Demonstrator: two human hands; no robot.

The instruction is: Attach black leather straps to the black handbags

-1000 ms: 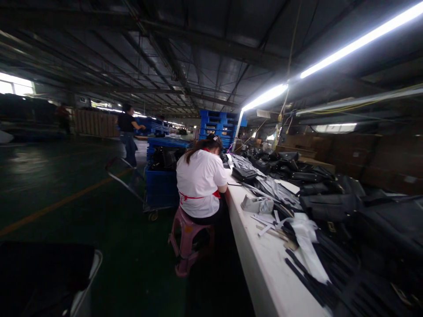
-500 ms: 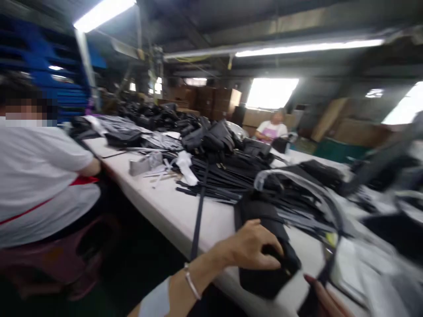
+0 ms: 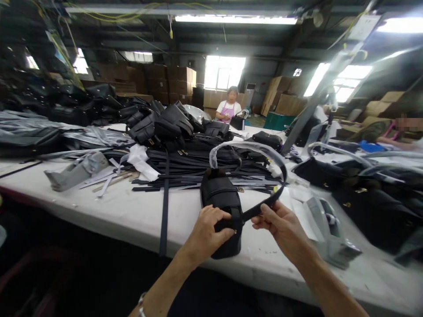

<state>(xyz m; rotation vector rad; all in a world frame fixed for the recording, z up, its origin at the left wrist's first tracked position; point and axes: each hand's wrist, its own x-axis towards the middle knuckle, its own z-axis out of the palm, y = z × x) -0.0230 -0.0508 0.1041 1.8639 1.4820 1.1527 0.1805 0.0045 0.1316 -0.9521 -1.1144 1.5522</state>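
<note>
A small black handbag [image 3: 222, 193] stands on the white table [image 3: 132, 211] in front of me. My left hand [image 3: 211, 231] grips the near end of the bag, thumb and fingers around its side by a small metal fitting. Between the thumb and fingers of my right hand [image 3: 277, 222] is the bag's black strap [image 3: 264, 204], pinched close to where it joins the bag. From there the strap [image 3: 283, 169] arches up and back to the far end, partly wrapped in clear plastic. A gold buckle [image 3: 240, 189] shows beside the bag.
Many black straps [image 3: 191, 167] lie behind the bag, below a heap of black bags [image 3: 165, 125]. A grey tape dispenser [image 3: 327, 220] stands right; another grey holder [image 3: 77, 169] is left. More wrapped-handle bags [image 3: 360, 193] lie far right. A person [image 3: 228, 108] sits across the table.
My view has swung right, so the seated person at left is out of sight. My right hand has come fully into view, holding the strap beside the bag; my left hand stays on the bag.
</note>
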